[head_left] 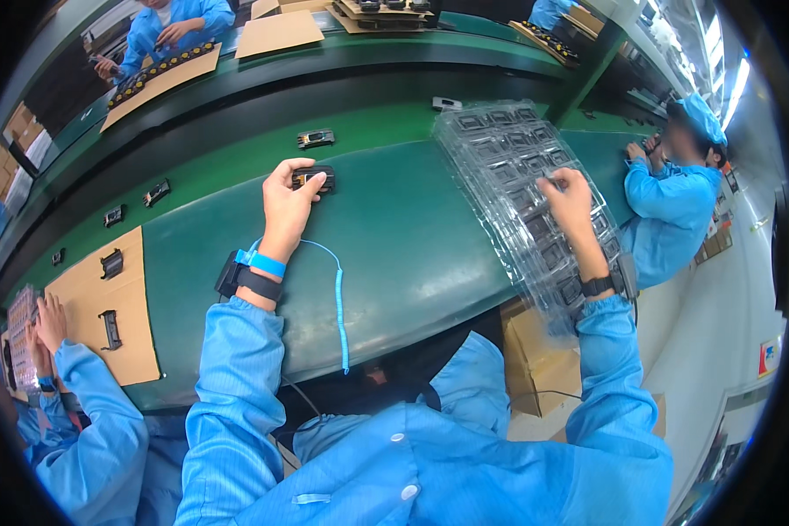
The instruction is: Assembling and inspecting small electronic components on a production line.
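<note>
My left hand [287,203] has its fingers and thumb closed on a small black device [323,181], which rests on the green bench. A blue band with a coiled blue cord [339,307] is at that wrist. My right hand [573,205] is over a clear plastic tray [491,151] with rows of pockets, several holding dark parts. Its thumb and fingers are pinched together above one pocket; what they hold, if anything, is too small to make out. The tray's near end hangs past the bench edge.
Similar black devices [316,138] sit spaced along the green strip [237,162] beyond my left hand. Cardboard [136,351] with two black frames lies at left, beside a co-worker's hands [51,323]. Another person [675,188] works at right. An open carton [543,355] stands below the tray.
</note>
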Tool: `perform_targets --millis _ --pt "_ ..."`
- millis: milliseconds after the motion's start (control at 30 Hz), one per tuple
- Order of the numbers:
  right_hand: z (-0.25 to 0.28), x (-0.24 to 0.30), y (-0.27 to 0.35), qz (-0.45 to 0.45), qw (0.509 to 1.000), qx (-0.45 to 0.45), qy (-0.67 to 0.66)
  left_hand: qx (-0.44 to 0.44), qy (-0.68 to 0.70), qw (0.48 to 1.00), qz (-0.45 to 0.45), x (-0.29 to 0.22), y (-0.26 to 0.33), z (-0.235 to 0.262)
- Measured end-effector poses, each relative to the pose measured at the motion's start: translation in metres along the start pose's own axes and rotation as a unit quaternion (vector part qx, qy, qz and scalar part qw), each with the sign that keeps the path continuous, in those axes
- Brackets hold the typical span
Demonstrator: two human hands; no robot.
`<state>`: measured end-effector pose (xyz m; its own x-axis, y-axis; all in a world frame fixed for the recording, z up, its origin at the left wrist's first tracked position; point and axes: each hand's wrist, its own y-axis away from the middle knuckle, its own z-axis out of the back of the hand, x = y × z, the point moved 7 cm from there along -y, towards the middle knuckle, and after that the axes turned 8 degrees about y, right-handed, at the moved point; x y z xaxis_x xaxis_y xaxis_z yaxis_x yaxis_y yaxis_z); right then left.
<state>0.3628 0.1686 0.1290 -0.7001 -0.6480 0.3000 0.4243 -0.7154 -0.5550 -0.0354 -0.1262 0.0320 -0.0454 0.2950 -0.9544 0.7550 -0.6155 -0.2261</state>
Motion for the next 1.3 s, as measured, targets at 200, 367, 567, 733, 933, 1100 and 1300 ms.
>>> perform_targets --millis 200,367,567,733,933,1100,1300 --pt "0.045 0.082 0.027 0.076 0.973 0.123 -0.182 0.009 0.02 1.0 0.011 0.003 0.002 -0.003" --pt "0.065 0.152 0.088 0.098 0.935 0.27 -0.208 -0.008 0.008 1.0 0.01 -0.005 0.0 0.006" --pt "-0.007 0.191 0.1 0.072 0.882 0.311 -0.347 0.016 0.026 0.999 0.013 0.005 -0.005 -0.003" --pt "-0.112 0.25 0.058 0.056 0.823 0.232 -0.516 0.002 0.073 0.997 0.028 0.01 -0.006 0.008" --pt "-0.186 0.299 0.033 0.12 0.812 0.243 -0.516 -0.019 0.1 0.995 0.02 0.008 -0.004 0.008" --pt "-0.207 0.303 0.023 0.146 0.857 0.199 -0.453 -0.025 0.082 0.996 0.015 0.007 -0.003 0.007" --pt "-0.215 0.299 0.025 0.1 0.792 0.278 -0.534 -0.058 0.099 0.993 0.026 0.007 -0.004 0.015"
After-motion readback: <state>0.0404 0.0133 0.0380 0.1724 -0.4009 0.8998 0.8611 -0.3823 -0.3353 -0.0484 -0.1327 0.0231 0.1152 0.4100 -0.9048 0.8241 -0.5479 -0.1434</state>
